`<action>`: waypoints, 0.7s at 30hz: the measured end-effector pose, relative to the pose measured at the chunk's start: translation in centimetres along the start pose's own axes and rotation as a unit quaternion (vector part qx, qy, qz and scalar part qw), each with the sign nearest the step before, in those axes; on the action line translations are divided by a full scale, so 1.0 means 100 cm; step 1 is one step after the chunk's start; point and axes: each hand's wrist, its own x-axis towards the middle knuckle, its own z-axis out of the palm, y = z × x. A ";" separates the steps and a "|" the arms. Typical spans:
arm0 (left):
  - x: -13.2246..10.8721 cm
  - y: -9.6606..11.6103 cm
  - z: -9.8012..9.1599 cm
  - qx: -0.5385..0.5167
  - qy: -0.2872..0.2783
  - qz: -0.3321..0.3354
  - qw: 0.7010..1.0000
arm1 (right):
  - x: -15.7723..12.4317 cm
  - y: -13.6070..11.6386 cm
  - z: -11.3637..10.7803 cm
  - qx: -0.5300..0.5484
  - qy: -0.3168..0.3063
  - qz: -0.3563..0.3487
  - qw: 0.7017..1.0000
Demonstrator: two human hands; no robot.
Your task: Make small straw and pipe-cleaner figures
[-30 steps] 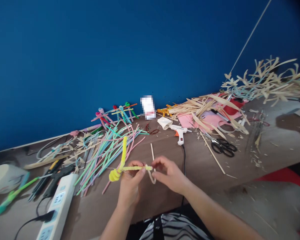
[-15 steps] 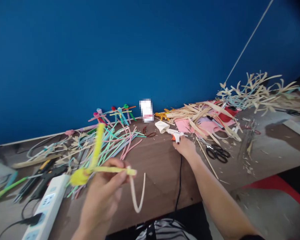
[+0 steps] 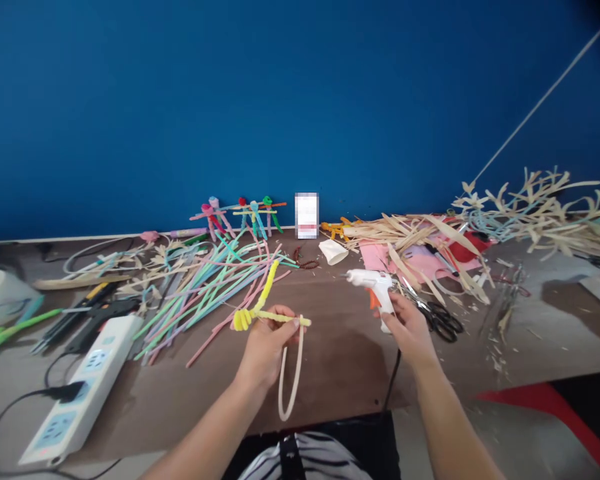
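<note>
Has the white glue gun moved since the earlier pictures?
Yes. In the right hand, the glue gun has moved away from the crumpled white piece, toward the near edge of the table.

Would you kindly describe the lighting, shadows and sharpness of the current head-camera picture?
Head view: soft light leaves the blue wall without strong glare, though the upper right corner falls dark; same head view: a dark shadow lies toward the right of the table; again head view: the glue gun and yellow pipe cleaner look fairly sharp, but the white card is pixelated beyond reading.
</note>
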 end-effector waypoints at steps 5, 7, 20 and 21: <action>-0.008 0.007 0.001 0.019 0.006 0.034 0.999 | -0.028 -0.032 -0.001 -0.088 -0.011 -0.125 0.988; -0.012 0.009 0.001 0.023 0.005 0.040 0.999 | -0.031 -0.037 -0.002 -0.130 -0.012 -0.153 0.980; -0.018 0.016 0.003 0.024 0.011 0.048 0.998 | -0.028 -0.044 -0.001 -0.224 -0.018 -0.197 0.954; -0.018 0.015 0.003 0.022 0.011 0.048 0.999 | -0.028 -0.044 -0.001 -0.224 -0.013 -0.192 0.955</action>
